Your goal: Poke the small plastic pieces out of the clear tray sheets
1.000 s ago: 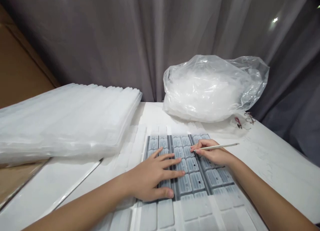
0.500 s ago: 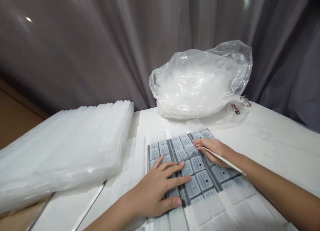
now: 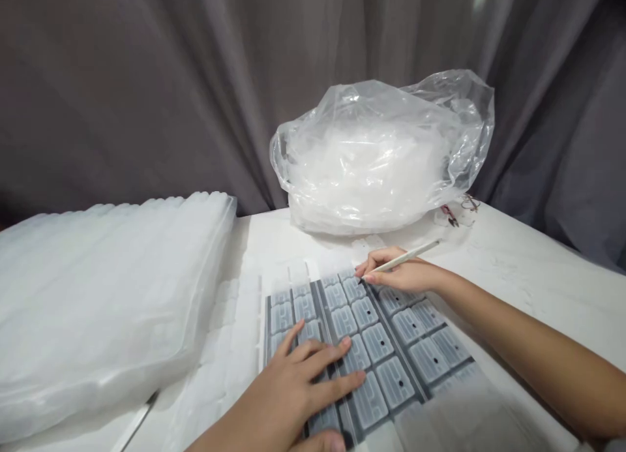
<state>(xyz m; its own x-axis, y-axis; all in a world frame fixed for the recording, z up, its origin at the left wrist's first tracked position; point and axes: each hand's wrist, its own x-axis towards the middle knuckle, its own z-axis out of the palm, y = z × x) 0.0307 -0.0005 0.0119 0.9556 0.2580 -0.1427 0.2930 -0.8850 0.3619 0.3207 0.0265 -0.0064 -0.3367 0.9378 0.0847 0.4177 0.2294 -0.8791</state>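
My left hand [image 3: 296, 393] lies flat with its fingers spread on a sheet of translucent rectangular cells [image 3: 368, 394] with dark strips between them. In my right hand [image 3: 398, 269] is a slim white pen-like stick [image 3: 409, 254], pinched between thumb and fingers. Its dark tip touches or hovers just over a cell near the sheet's far edge; I cannot tell which. Small black dots mark several cells in the middle and right columns. The sheet's near part looks whitish and blurred, and my left hand covers some of its left cells.
At the back stands a clear plastic bag [image 3: 372, 171] full of white material. A thick stack of white translucent sheets [image 3: 107, 276] fills the left. Beside the bag, at its right, lies a small red-handled tool [image 3: 450, 214] on the white table [image 3: 552, 282]. A grey curtain [image 3: 195, 93] hangs behind.
My right hand has shifted to the sheet's far edge, and the stick's rear end now points up and right instead of down along the forearm. The view has turned slightly; my left hand stays flat.
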